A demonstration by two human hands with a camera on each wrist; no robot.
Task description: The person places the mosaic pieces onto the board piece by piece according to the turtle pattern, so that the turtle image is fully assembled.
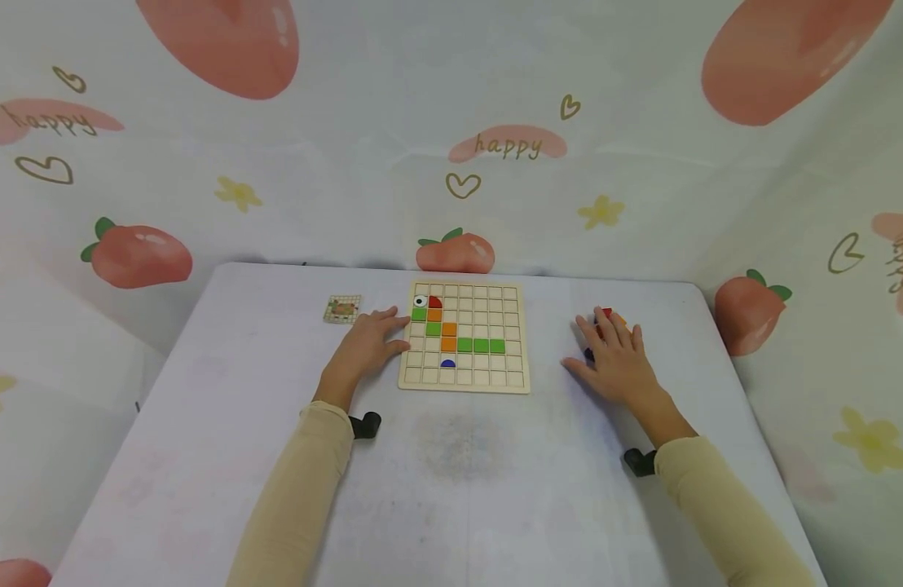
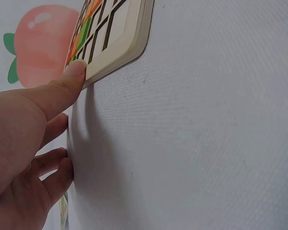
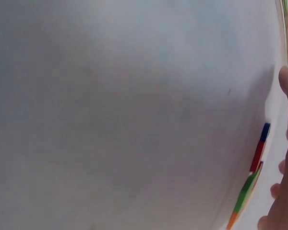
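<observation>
A light wooden grid board (image 1: 526, 359) lies in the middle of the table in the head view. Flat coloured pieces sit in its cells: an eye piece (image 1: 420, 301), a red quarter round (image 1: 435, 302), orange and green squares, and a blue half round (image 1: 447, 364). My left hand (image 1: 365, 338) rests at the board's left side, its thumb (image 2: 76, 69) touching the rim in the left wrist view. Over at the right, my right hand (image 1: 614, 367) hovers with spread fingers above loose pieces (image 1: 606, 312), partly hiding them. Red, blue, green and orange edges show below it in the right wrist view.
A small picture card (image 1: 342, 309) with a printed grid pattern lies to the left of the board, near the left fingers. White cloth (image 1: 451, 522) covers the table. Behind it hangs a patterned backdrop (image 1: 525, 73) that meets the table's far edge.
</observation>
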